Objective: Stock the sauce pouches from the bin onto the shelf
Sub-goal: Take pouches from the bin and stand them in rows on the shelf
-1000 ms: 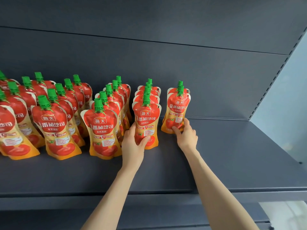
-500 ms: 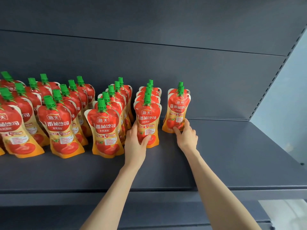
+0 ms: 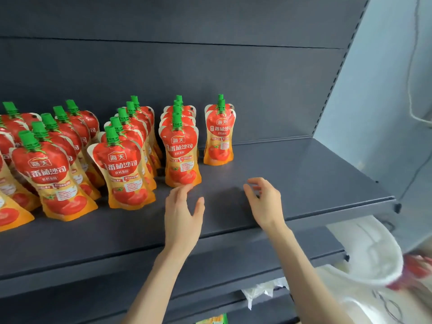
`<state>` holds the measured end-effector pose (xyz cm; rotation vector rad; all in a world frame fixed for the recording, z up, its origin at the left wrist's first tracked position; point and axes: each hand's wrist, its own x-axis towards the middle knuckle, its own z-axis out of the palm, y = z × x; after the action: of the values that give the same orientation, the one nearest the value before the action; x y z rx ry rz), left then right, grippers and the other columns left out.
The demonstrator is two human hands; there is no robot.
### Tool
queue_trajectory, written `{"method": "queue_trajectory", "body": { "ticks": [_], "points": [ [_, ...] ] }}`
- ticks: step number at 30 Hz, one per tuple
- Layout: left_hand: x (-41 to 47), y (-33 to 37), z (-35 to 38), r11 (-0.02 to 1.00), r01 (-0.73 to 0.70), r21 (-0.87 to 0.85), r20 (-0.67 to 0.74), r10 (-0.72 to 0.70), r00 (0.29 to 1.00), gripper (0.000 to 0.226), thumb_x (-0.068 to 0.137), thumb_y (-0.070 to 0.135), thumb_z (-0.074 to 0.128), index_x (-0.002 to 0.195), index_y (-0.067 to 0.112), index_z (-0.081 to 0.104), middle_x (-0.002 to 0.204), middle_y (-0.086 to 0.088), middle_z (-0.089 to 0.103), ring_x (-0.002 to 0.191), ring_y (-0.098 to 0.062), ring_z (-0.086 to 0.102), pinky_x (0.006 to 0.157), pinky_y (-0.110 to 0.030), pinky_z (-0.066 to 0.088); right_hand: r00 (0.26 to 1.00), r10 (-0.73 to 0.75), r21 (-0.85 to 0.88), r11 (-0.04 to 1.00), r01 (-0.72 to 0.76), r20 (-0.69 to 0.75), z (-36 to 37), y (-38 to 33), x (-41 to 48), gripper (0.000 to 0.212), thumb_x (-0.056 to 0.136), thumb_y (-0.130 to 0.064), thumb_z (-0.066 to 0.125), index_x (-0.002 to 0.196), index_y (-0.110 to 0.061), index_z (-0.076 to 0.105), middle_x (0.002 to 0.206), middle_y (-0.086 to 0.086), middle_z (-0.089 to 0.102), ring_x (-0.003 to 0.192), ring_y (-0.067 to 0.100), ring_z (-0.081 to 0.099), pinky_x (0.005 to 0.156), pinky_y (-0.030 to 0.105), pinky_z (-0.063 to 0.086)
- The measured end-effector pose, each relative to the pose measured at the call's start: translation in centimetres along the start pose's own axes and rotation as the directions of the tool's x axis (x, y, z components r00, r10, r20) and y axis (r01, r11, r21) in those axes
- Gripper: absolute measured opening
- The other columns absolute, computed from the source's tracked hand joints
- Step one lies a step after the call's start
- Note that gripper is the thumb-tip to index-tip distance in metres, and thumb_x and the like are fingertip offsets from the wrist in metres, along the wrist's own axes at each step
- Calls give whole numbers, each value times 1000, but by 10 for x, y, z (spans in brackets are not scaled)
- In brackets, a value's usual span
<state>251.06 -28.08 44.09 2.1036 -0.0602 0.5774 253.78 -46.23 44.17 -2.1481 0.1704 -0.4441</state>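
At the shelf's (image 3: 304, 178) left edge the rows of sauce pouches (image 3: 121, 164) ran out of frame. Behind each front one you could see little more than green caps (image 3: 177, 118) and shoulders. Low on the right, a white smeared shape with something red in it was perhaps the bin (image 3: 369, 253); the blur left that unsure. Your forearms (image 3: 154, 288) were cut off at the bottom.

Half a second before, your left hand (image 3: 182, 216) gripped the front pouch (image 3: 181, 155) of the row second from the right, and your right hand (image 3: 264, 202) touched the right-most pouch (image 3: 219, 134). Both had since come back toward the shelf's front edge. Your left hand lay wide, its fingertips just beside that front pouch's base; whether they touched it I could not tell. Your right hand hung over bare shelf, fingers loosely curled, holding nothing, well apart from the right-most pouch.

The pouches stood upright from the back wall (image 3: 257, 90) forward. They were glossy and waisted, red above and orange below. The shelf was matte dark grey.
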Motion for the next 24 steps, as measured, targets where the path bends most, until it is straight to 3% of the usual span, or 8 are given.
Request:
{"method": "queue_trajectory", "body": {
  "ticks": [3, 6, 9, 12, 16, 20, 24],
  "points": [
    [-22, 22, 10, 993, -83, -81, 111, 91, 990, 26, 87, 8, 63, 113, 6, 60, 111, -4, 61, 108, -22, 57, 95, -36, 44, 995, -36, 7, 999, 37, -89, -34, 14, -38, 15, 93, -16, 58, 103, -8, 65, 99, 0, 68, 98, 21, 62, 87, 33, 48],
    [-48, 48, 31, 975, -170, -141, 234, 200, 952, 20, 87, 8, 62, 107, 9, 63, 100, 2, 64, 96, -15, 61, 87, -31, 47, 978, -55, -58, 997, 44, -202, -70, 39, -74, 12, 91, -12, 59, 99, -11, 67, 91, -5, 67, 86, 12, 61, 76, 19, 43],
    [-81, 65, 58, 957, -227, -182, 329, 276, 903, 17, 88, 12, 61, 105, 14, 64, 95, 7, 65, 88, -7, 61, 80, -26, 48, 974, -2, -80, 997, -16, -226, -98, 72, -107, 15, 89, -5, 59, 99, -11, 68, 92, -6, 67, 83, 12, 63, 74, 20, 46],
    [-128, 79, 95, 949, -237, -210, 458, 309, 833, 16, 88, 13, 62, 103, 16, 64, 94, 8, 65, 87, -1, 57, 77, -15, 44, 964, 121, -103, 983, -149, -238, -132, 118, -150, 13, 91, -11, 59, 101, -14, 67, 96, -3, 70, 85, 15, 65, 74, 29, 52],
    [-203, 87, 146, 965, -161, -206, 605, 255, 755, 15, 87, 13, 63, 101, 18, 66, 92, 8, 67, 83, -8, 64, 74, -23, 50, 936, 231, -138, 951, -275, -267, -185, 175, -214, 10, 91, -11, 60, 94, -16, 68, 86, -9, 66, 79, 16, 64, 72, 31, 52],
    [-279, 94, 186, 985, -42, -169, 732, 154, 663, 14, 87, 15, 63, 99, 22, 65, 86, 11, 65, 79, 0, 60, 68, -8, 44, 898, 375, -128, 903, -410, -230, -229, 229, -273, 11, 92, -15, 59, 98, -18, 69, 88, -16, 62, 81, 6, 60, 75, 24, 50],
    [-337, 101, 220, 994, 29, -103, 802, 65, 594, 14, 85, 9, 65, 96, 18, 68, 82, 16, 61, 74, -1, 60, 66, -4, 41, 855, 482, -132, 851, -509, -189, -258, 277, -310, 15, 93, -19, 57, 103, -16, 68, 92, -15, 61, 83, 6, 59, 75, 22, 48]
  ]
}}
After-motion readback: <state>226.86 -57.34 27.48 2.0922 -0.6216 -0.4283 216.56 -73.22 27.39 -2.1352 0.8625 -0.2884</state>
